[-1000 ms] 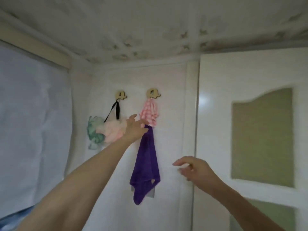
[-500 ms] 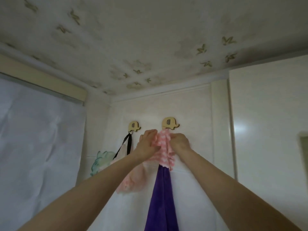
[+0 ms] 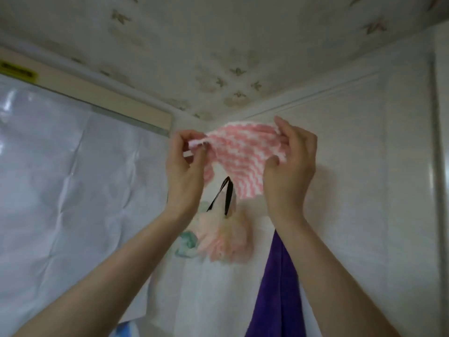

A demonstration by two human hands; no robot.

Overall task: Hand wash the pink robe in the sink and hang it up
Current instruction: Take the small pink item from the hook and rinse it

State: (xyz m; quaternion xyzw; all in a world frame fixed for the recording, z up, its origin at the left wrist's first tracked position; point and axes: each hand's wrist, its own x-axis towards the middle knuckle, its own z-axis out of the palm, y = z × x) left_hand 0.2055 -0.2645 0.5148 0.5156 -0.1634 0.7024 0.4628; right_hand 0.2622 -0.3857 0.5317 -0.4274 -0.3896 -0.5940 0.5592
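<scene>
Both bare forearms reach upward, and the left hand (image 3: 184, 164) pinches one edge of the pink robe (image 3: 240, 152) between thumb and fingertips while the right hand (image 3: 291, 164) has its grip curled round the opposite edge. The pink-and-white striped fabric is stretched between them, held up near the top of the wall (image 3: 352, 166). Behind it hang a black strap (image 3: 227, 193), a pale pink pouf (image 3: 226, 237) and a purple towel (image 3: 277, 288), under the patterned ceiling (image 3: 218, 45).

Below the cloth (image 3: 240, 154), a strap (image 3: 227, 193), puffs (image 3: 226, 237) and a purple towel (image 3: 277, 288) hang in the way. Right of the cloth the wall (image 3: 364, 190) lies open; above it the ceiling (image 3: 218, 45) sits close.
</scene>
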